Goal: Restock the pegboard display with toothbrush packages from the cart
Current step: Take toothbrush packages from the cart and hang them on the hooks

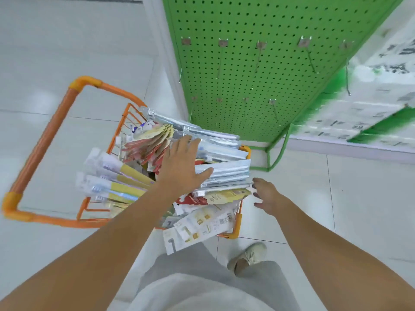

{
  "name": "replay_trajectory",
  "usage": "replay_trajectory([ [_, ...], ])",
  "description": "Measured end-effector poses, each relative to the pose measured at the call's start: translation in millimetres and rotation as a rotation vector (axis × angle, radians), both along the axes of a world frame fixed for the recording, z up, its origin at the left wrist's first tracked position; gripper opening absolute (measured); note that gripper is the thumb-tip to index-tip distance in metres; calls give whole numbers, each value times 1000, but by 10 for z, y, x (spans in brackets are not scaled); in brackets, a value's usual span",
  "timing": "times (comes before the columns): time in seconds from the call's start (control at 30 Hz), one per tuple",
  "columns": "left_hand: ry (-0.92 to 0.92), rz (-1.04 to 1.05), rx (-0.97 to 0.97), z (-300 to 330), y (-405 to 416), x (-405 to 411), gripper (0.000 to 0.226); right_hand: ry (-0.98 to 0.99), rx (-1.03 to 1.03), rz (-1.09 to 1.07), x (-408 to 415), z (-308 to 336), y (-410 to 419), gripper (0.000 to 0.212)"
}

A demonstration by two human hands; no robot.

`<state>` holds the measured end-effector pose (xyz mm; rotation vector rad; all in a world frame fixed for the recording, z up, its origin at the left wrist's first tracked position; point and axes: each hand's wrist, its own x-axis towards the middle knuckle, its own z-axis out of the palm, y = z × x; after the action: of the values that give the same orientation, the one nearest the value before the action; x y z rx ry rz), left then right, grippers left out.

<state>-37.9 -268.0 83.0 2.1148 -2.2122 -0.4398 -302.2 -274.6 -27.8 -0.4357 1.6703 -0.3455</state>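
We see our left hand (182, 162) spread flat, fingers straight, resting on the silver toothbrush packages (224, 169) stacked in the orange cart (42, 140) at the centre of the frame; its grip is wide and holds nothing. Our right hand (266, 196) hovers just beside the cart's right edge, fingers loosely apart, grip wide and empty. More packages, yellow and red (152, 142), fan out in the cart. The green pegboard (247, 81) stands at upper right, its hooks (311, 57) bare

Retail shop aisle: green pegboard display (258, 70) with metal hooks (311, 56); orange cart (42, 140) of packaged toothbrushes (222, 169); tiled floor (359, 198).
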Motion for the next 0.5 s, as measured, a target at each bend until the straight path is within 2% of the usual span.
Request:
replay_trajectory([
  [0.07, -22, 68, 19, -29, 98, -152, 86, -178, 79, -67, -75, -6, -111, 30],
  [0.17, -95, 80, 111, -74, 197, -366, 89, -388, 133, 10, -88, -67, -276, 28],
  [0.5, -40, 200, 151, -165, 168, -279, 83, -497, 184, 25, 20, -256, -432, 40],
])
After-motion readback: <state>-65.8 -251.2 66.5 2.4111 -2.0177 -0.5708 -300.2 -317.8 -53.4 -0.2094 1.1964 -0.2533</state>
